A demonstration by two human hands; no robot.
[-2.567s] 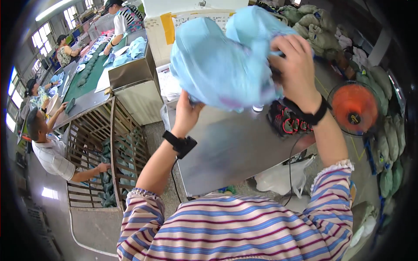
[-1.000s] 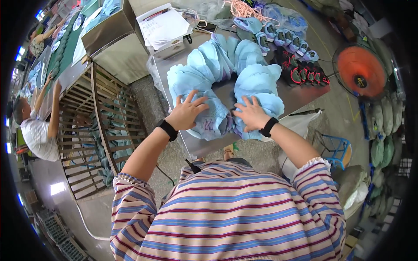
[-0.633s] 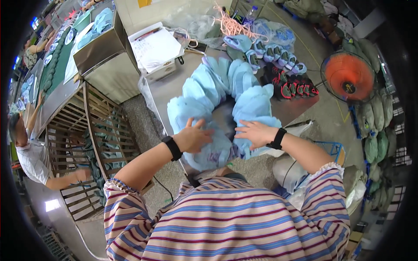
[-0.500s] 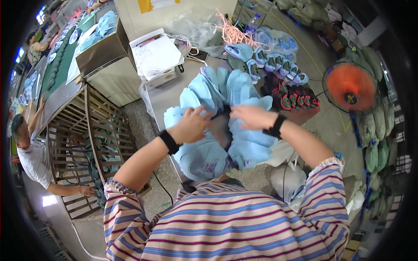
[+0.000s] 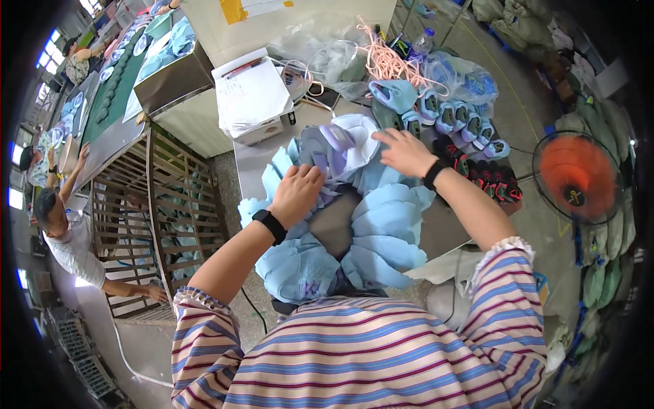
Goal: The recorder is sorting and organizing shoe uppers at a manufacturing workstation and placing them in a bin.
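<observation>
Light blue shoe uppers (image 5: 390, 211) lie in overlapping stacks, forming a ring on the metal table in front of me. At the ring's far side, one upper (image 5: 357, 143) is spread so that its lavender lining and tongue show. My left hand (image 5: 298, 194) is at the ring's left side, its fingers bent together over the uppers there. Their tips are partly hidden among the lavender and blue fabric. My right hand (image 5: 409, 155) reaches in from the right with fingers apart, the fingertips at the edge of the spread upper.
Papers with a pen (image 5: 252, 95) lie far left on the table (image 5: 436, 232). Pink laces (image 5: 392, 58), a bottle (image 5: 422, 42), blue shoes (image 5: 470, 123) and black-red shoes (image 5: 487, 176) stand far right. An orange fan (image 5: 575, 180) is at right; a slatted cart (image 5: 155, 204) and co-worker (image 5: 71, 235) at left.
The far uppers have been spread, showing lavender lining. My right hand has moved farther away and slightly right; my left hand stays over the left stack. The view has shifted a little.
</observation>
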